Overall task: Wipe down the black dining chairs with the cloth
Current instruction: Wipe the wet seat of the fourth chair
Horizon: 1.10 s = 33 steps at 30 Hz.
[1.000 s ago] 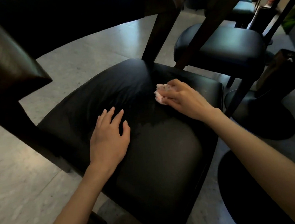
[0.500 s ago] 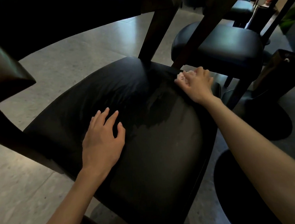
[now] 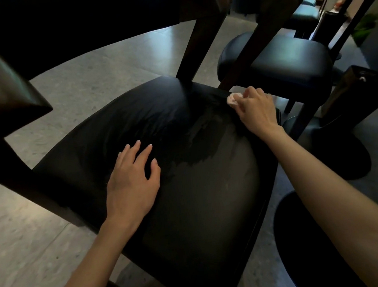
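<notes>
A pale speckled stone floor (image 3: 91, 83) is stretching under a row of dark dining chairs in dim light. The nearest black padded leather chair seat (image 3: 190, 223) is filling the middle of the view, with a damp streaky patch (image 3: 209, 146) showing across its centre. The left hand (image 3: 132, 185) is resting flat on the seat's left half, its grip apart, fingers spread and straight, holding nothing. The right hand (image 3: 257, 112) is pressing on the seat's far right edge, its grip clamped around a small crumpled pale pink cloth (image 3: 232, 98), which is peeking out beyond the knuckles, near the foot of a dark wooden post (image 3: 243, 56). A second black cushioned chair (image 3: 291, 65) is standing just behind.
</notes>
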{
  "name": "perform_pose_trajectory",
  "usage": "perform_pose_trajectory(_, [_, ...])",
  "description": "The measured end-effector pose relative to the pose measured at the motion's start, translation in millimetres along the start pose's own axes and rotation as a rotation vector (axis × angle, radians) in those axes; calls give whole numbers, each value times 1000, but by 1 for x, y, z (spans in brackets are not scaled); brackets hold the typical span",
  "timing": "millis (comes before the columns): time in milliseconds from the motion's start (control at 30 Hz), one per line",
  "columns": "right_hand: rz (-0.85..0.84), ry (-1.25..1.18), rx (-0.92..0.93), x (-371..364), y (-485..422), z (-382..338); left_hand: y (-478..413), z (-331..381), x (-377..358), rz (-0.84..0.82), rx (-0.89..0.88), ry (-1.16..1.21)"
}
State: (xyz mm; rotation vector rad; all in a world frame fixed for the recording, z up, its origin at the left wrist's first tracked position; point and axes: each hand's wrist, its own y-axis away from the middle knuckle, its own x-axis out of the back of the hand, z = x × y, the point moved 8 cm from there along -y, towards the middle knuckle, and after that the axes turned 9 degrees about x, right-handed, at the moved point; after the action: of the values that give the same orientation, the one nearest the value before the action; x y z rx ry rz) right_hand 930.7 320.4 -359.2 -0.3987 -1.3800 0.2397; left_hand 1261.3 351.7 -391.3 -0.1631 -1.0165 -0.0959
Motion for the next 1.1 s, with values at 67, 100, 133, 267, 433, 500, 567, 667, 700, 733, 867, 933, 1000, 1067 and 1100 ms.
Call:
perform_pose_trajectory(67, [1, -79, 23, 0, 0, 5, 1, 1, 1, 6, -9, 6])
perform_pose_trajectory(100, [-4, -107, 18, -1, 0, 9, 1, 1, 1, 7, -14, 9])
perform_pose_trajectory(133, [-16, -126, -5, -3, 0, 13, 1, 1, 1, 8, -17, 10])
perform_pose_trajectory(267, [-59, -236, -188, -10, -7, 15, 0, 1, 1, 10, -15, 12])
perform_pose_trajectory(433, [-115, -289, 50, 3, 8, -72, 0, 2, 1, 15, 3, 16])
perform_pose_trajectory(500, [-123, -310, 233, 16, 27, -122, 0, 2, 1, 15, 5, 19])
perform_pose_trajectory(567, [-132, -388, 412, 31, 49, -156, 0, 1, 1, 19, 3, 11])
perform_pose_trajectory(667, [10, -420, 447, 55, 49, -142, 1, 2, 2, 24, -4, 8])
perform_pose_trajectory(700, [110, -371, 394, 62, 38, -122, 0, 2, 2, 25, -7, 9])
perform_pose_trajectory(733, [177, -302, 334, 65, 26, -100, 0, 2, 2, 30, -9, 10])
perform_pose_trajectory(867, [-113, -137, 49, 6, -14, -14, 0, 0, 2, 37, -6, 10])
perform_pose_trajectory(933, [-250, -255, -100, -30, -14, 6, 0, 0, 1, 35, -4, 12])
perform_pose_trajectory(1000, [-221, -296, -119, -40, -14, 3, -1, -1, 1, 38, -3, 11])
perform_pose_trajectory(1067, [-179, -339, -64, -35, -15, -10, -1, -1, 1, 43, 2, 19])
perform_pose_trajectory(1100, [-163, -369, -22, -31, -13, -19, -1, -1, 0, 45, 3, 21])
